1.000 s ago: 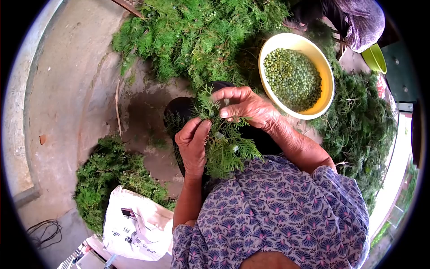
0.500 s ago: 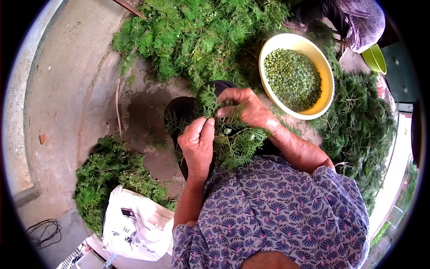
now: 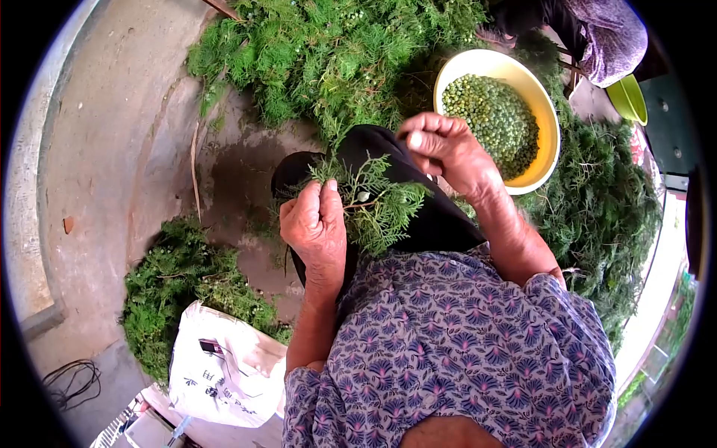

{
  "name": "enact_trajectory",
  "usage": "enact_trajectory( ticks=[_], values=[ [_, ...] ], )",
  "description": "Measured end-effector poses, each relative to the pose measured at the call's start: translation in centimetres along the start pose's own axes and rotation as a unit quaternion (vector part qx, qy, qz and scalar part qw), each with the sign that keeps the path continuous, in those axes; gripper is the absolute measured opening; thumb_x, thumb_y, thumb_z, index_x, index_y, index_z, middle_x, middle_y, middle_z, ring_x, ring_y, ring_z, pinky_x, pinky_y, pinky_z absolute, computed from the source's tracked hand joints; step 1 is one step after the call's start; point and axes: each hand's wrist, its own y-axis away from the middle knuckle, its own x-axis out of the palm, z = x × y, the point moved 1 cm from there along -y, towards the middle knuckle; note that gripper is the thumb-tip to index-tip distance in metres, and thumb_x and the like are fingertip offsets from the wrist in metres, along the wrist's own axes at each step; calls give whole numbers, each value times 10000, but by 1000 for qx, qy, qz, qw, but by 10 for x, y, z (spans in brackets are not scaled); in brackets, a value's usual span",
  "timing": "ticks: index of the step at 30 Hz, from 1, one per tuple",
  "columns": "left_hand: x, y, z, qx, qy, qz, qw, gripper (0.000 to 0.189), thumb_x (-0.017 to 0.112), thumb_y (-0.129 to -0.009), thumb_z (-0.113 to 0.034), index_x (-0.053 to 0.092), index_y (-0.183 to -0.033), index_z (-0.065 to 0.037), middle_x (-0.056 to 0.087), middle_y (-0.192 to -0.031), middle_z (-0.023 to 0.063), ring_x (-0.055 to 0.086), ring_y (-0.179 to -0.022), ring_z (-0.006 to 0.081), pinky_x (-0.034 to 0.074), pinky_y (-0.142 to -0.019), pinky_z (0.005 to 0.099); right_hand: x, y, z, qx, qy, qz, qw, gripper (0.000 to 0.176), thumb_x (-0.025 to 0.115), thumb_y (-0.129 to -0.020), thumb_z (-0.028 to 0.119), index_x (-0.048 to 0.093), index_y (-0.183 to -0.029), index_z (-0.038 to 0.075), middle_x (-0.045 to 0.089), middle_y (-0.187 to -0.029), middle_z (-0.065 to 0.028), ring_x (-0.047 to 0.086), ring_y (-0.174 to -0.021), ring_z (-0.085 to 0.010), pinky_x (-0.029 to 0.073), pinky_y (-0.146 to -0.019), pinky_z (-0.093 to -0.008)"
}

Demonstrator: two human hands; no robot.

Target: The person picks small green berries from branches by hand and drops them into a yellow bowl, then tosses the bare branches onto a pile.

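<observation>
My left hand (image 3: 314, 220) pinches a green conifer sprig (image 3: 385, 213) above my dark-trousered lap. A pale seed cone (image 3: 363, 196) shows among its flat leaves. My right hand (image 3: 452, 151) is apart from the sprig, at the near-left side of a yellow basin (image 3: 551, 127). Its fingers are curled in against the thumb, and whatever they hold is hidden. Many small round green cones (image 3: 493, 112) lie in the basin.
Cut conifer branches (image 3: 321, 60) are heaped ahead, with more piled at right (image 3: 590, 194) and lower left (image 3: 172, 291). A white sack (image 3: 224, 373) carries a small dark device (image 3: 210, 346). Another person's patterned sleeve (image 3: 616, 41) and a green basin (image 3: 627, 99) are top right.
My right hand has left the sprig and moved up and right towards the yellow basin, its fingers curled. My left hand has shifted slightly left and up, still pinching the sprig.
</observation>
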Motion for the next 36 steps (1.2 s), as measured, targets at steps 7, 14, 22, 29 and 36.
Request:
enact_trajectory(
  ticks=[7, 14, 22, 29, 36],
  values=[
    [2, -4, -5, 83, -77, -8, 993, 135, 686, -737, -41, 624, -843, 14, 585, -653, 96, 517, -604, 222, 432, -571, 327, 35, 8, -2, -238, 434, 105, 863, 246, 705, -677, 211, 639, -816, 18, 550, -708, -135, 554, -703, -322, 437, -630, -395],
    [7, -9, -7, 140, -83, -18, 986, 124, 683, -737, -72, 618, -823, -9, 549, -526, 50, 523, -463, 190, 405, -568, 295, 36, 7, -14, -248, 378, 62, 890, 168, 707, -682, 141, 639, -773, 17, 556, -675, -117, 560, -650, -274, 445, -594, -355],
    [-5, -14, 5, 71, -83, -58, 992, 123, 684, -738, -71, 621, -821, -5, 515, -501, 35, 501, -448, 178, 405, -589, 291, -109, 9, 26, -84, 548, -298, 777, 318, 657, -766, 113, 598, -1078, 101, 574, -1115, -115, 592, -944, -208, 501, -785, -312],
    [-4, -20, 1, 51, -85, -83, 992, 121, 675, -755, -62, 612, -819, 18, 512, -521, 52, 479, -489, 186, 402, -590, 306, -107, 21, 21, -186, 432, -287, 835, 208, 648, -791, 179, 653, -978, 87, 655, -925, -94, 618, -766, -143, 507, -687, -273],
    [-7, -20, -3, 101, -103, -107, 984, 129, 670, -762, -52, 614, -846, 30, 519, -529, 49, 494, -498, 176, 403, -591, 305, 17, 24, -6, -76, 216, -13, 973, 269, 620, -829, 274, 661, -865, 10, 601, -669, -38, 525, -590, -79, 456, -528, -234]
  ],
)
